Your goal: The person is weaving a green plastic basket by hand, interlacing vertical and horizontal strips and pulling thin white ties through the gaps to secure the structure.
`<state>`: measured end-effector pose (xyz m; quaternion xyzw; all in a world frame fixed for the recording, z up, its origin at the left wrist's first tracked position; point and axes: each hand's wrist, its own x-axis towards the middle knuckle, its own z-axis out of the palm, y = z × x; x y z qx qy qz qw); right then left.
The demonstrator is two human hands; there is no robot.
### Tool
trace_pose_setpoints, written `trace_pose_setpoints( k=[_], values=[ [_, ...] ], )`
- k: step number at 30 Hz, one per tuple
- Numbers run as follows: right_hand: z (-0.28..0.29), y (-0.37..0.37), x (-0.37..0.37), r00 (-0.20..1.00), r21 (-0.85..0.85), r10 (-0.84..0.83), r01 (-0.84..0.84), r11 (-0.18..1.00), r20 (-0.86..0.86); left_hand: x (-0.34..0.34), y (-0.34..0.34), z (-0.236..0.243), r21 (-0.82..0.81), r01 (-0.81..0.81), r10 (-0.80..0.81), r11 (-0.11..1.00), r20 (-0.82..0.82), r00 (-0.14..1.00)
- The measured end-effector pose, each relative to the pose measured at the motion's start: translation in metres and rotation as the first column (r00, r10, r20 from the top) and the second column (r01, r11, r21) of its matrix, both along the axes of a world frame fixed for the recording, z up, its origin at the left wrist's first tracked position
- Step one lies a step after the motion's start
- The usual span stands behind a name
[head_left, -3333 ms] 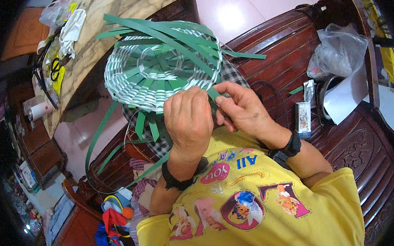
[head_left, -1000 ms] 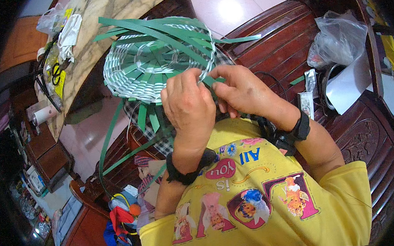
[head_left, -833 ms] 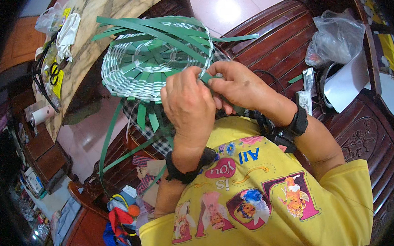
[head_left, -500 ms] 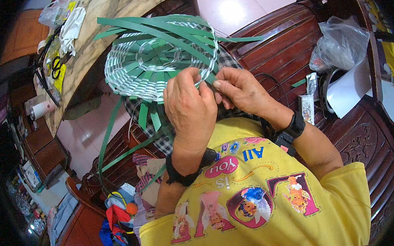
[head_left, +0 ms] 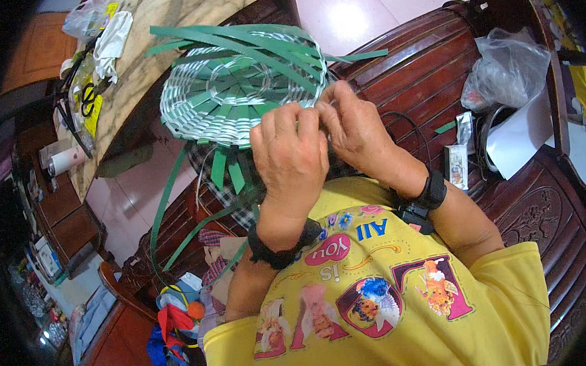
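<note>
A round, shallow woven basket [head_left: 199, 125] of green strips and white weave tilts in front of me, resting partly on dark checked cloth [head_left: 204, 163]. Long green strips [head_left: 230, 40] stick out past its far rim, and others [head_left: 161, 194] hang down on the left. My left hand [head_left: 290, 153] is closed on the near right rim, its fingers curled over the edge. Right beside it, my right hand [head_left: 355, 122] is closed in a pinch at the same rim, on a green strip that the fingers mostly hide.
A marble-topped table [head_left: 161, 10] stands at the far left, bearing black-handled scissors [head_left: 88, 101], a white cloth [head_left: 111, 46] and a paper roll [head_left: 67, 160]. On the dark wooden bench [head_left: 406, 62] to the right lie a clear plastic bag [head_left: 511, 69] and a small box [head_left: 456, 166].
My right hand has lifted and turned, its fingers moving up and closer to my left hand at the rim. The basket has shifted slightly to the right in view.
</note>
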<state>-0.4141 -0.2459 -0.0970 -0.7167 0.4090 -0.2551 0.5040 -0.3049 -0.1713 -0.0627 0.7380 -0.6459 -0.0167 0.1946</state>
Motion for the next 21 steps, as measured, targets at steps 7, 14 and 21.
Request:
trace_pose_setpoints(
  k=[7,14,21],
  values=[
    [0.0,-0.005,0.002,0.998,-0.015,0.038,-0.037,0.999,0.049,0.007,0.0,-0.012,-0.141,-0.024,0.034,0.99,0.066,0.997],
    [-0.015,-0.008,-0.049,0.951,-0.168,0.281,-0.3,0.939,-0.128,0.011,0.004,-0.006,-0.181,-0.087,0.088,0.98,-0.004,0.996],
    [-0.035,0.026,-0.107,0.608,-0.301,0.7,-0.794,0.528,-0.374,0.008,0.007,-0.005,-0.207,-0.084,0.084,0.975,-0.008,0.996]
  ],
)
